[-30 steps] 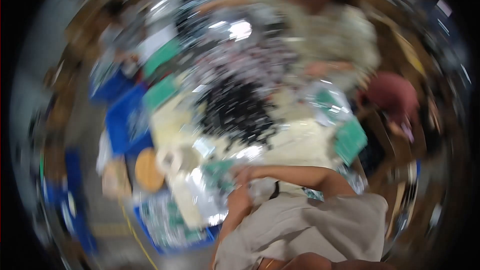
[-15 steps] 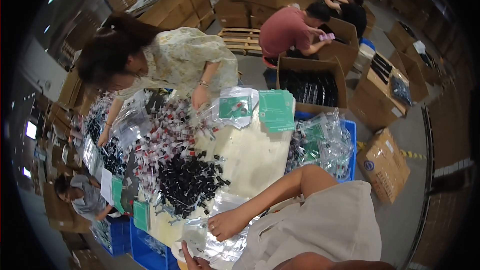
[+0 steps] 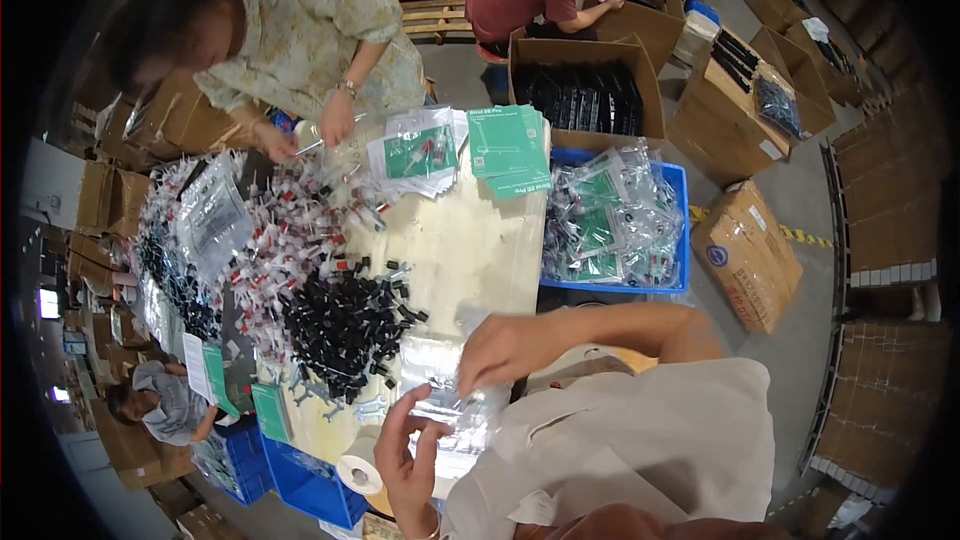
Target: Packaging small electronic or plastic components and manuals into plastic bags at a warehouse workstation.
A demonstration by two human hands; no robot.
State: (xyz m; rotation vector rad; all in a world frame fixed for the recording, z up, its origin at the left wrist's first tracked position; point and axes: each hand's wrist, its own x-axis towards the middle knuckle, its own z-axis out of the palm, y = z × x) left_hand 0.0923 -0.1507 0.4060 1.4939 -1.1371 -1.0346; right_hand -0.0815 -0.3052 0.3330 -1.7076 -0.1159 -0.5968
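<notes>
My left hand (image 3: 408, 460) is raised beside a flat stack of clear plastic bags (image 3: 448, 440), its fingers apart and slightly bent, with nothing seen in it. Just above that stack, my right hand (image 3: 505, 348) reaches over with fingers pointing down, blurred by motion; whether they pinch anything cannot be made out. Close by lies a heap of small black-capped parts (image 3: 345, 330), with several grey metal pieces (image 3: 370, 408) at its near edge. A white roll (image 3: 362, 465) stands beside my left hand.
Red-and-white capped parts (image 3: 290, 225) lie heaped farther back. Green printed leaflets (image 3: 508, 150) rest at the table's far edge. A blue bin (image 3: 680, 245) holds filled bags. A co-worker's hands (image 3: 335, 120) hold a small piece across the table. Cardboard boxes (image 3: 750, 250) stand around.
My right hand has lifted off the plastic bags and moved up and right. My left hand has come up into view beside them. The co-worker's hands have come together.
</notes>
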